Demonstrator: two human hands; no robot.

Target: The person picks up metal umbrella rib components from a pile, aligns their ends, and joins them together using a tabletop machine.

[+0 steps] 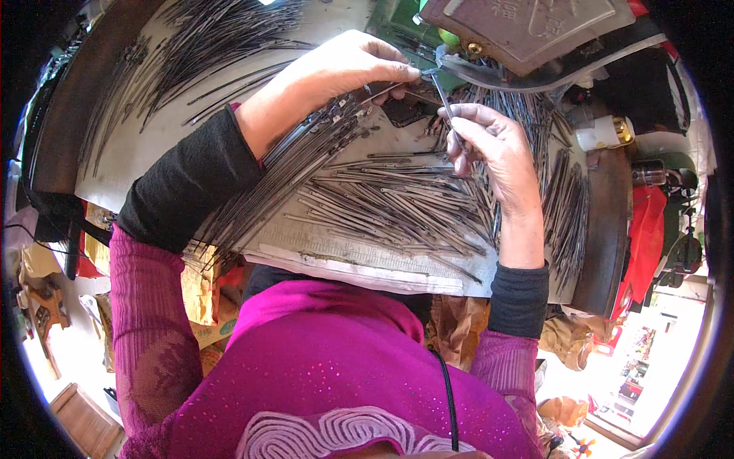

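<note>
My left hand [336,67] reaches over the table from the left. Its thumb and fingertips are pinched on a thin dark metal strip [391,90], close to the machine's edge. My right hand [493,145] is closed round a slim grey metal rod [442,96], whose upper end points at my left fingertips. What kind of piece each is, I cannot make out. A long bundle of dark strips [294,153] runs beneath my left forearm. Between my arms lies a fanned pile of strips [390,199], some with small holes at their ends.
A machine with a grey metal cover [527,34] and green body [397,23] stands at the far side. More dark strips [214,46] spread at the far left, and another heap [564,206] lies at right. The table has a dark raised side [604,229]. A small jar [612,134] stands there.
</note>
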